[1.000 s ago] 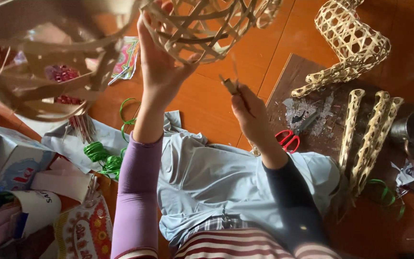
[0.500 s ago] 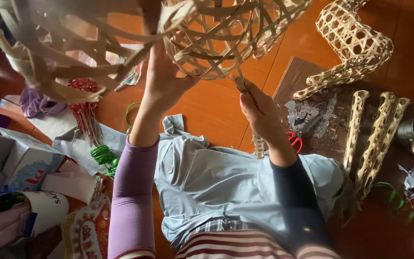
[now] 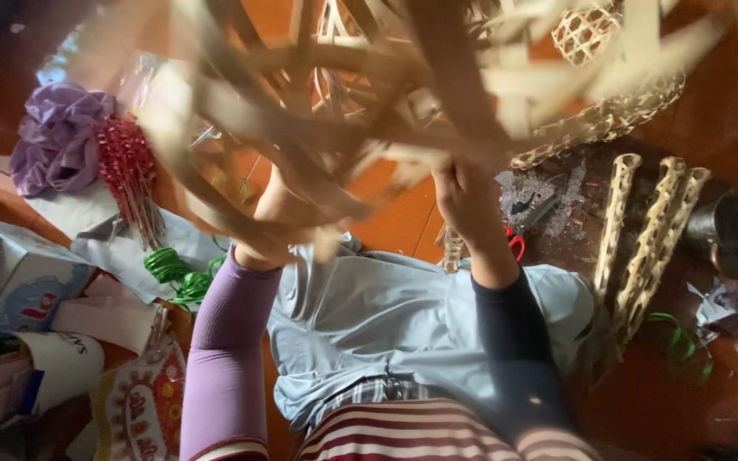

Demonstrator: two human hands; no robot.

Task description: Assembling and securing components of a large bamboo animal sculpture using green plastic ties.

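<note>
Both hands are raised and hold a woven bamboo frame [image 3: 360, 128] close to the camera, so it fills the upper part of the view and looks blurred. The right hand [image 3: 465, 198] is closed around a strip at the lower right of the frame. The left hand [image 3: 279, 205] is mostly hidden behind the strips, and I cannot tell how its fingers are set. The strips cross in many directions, so no single long axis is clear. Below the arms a light blue cloth [image 3: 386, 316] lies over the lap. Red scissors [image 3: 515, 243] lie near the right wrist. To the right, three woven bamboo tubes [image 3: 647, 239] lie on the floor, with long axes running near to far.
</note>
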